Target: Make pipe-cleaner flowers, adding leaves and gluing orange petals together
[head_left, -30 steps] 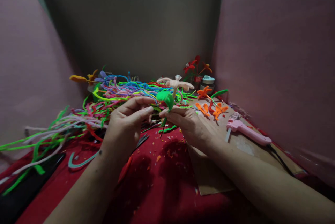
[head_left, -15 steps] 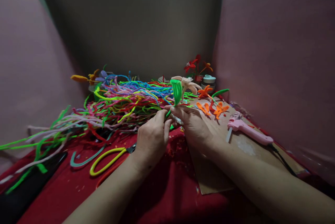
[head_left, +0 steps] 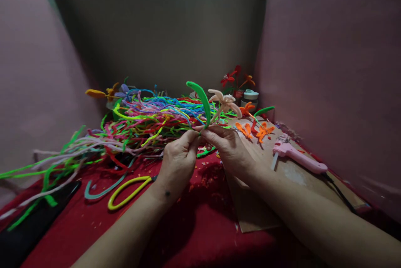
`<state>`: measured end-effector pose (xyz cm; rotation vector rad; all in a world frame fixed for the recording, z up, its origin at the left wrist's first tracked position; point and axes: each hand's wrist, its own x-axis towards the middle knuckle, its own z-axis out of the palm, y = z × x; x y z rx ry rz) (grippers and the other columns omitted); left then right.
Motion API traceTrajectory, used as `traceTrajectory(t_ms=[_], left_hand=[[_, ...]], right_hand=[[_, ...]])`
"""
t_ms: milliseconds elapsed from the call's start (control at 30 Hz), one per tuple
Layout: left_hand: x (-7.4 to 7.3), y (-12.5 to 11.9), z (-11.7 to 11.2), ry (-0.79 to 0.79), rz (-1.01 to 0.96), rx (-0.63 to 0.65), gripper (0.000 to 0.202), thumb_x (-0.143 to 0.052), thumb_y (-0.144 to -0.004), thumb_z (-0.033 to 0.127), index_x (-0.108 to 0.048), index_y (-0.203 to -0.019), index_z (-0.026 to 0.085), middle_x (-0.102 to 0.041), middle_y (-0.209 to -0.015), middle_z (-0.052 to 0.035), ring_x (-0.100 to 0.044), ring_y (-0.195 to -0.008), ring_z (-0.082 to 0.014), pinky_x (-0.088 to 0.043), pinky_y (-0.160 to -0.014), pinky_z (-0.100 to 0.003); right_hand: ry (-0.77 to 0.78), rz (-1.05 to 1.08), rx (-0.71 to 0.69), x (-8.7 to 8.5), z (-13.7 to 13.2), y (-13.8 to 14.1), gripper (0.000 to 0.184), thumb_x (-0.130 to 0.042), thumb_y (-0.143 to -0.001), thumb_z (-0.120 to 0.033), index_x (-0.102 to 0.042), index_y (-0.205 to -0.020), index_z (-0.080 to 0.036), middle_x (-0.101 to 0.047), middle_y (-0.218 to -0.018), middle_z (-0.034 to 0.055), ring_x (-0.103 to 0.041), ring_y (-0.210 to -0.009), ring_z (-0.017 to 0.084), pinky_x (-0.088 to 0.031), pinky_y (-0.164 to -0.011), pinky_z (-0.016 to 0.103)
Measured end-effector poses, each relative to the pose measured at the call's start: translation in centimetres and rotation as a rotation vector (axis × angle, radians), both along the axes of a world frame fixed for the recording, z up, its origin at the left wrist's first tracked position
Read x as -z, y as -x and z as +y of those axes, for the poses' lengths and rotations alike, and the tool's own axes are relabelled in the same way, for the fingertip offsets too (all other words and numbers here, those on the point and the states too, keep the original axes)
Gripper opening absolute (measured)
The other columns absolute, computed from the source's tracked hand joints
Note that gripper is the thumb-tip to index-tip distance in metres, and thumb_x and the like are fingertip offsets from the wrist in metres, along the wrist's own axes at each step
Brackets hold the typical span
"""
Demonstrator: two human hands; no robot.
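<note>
My left hand [head_left: 178, 157] and my right hand [head_left: 227, 147] meet at the fingertips over the red cloth. Both pinch the base of a pipe-cleaner flower: a pale peach bloom [head_left: 224, 102] with a curved green leaf [head_left: 200, 99] rising beside it. The stem is hidden between my fingers. Just behind the hands lies a big heap of coloured pipe cleaners [head_left: 140, 120].
Yellow-handled scissors [head_left: 128, 193] lie on the red cloth [head_left: 94, 226] near my left wrist. A pink glue gun [head_left: 296, 157] rests on a cardboard sheet [head_left: 291, 176] at the right, with orange pipe-cleaner flowers [head_left: 255, 128]. Red flowers and a small jar [head_left: 249, 97] stand at the back.
My left hand came in from the left to meet the right at the stem. The green leaf has swung up and now stands taller, curving left; the scissors have come into view.
</note>
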<state>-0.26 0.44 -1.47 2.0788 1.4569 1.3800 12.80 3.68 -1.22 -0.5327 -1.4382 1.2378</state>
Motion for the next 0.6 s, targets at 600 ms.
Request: traceTrajectory(t_ms=[600], left_hand=[[-1.7,0.1,-0.5,0.613,-0.84,0.487,0.017,-0.062,-0.079,0.029,-0.057,-0.072,0.015,-0.036,-0.048,0.0075,-0.028,-0.039,-0.0022,-0.023,-0.04,-0.015]], right_hand=[[-0.031,-0.061,-0.093,0.2,1.0,-1.0,0.022,-0.058,-0.078,-0.025,-0.073,-0.093,-0.025,-0.067,-0.081,-0.0002,-0.057,-0.08,0.014,-0.045,-0.078,0.03]])
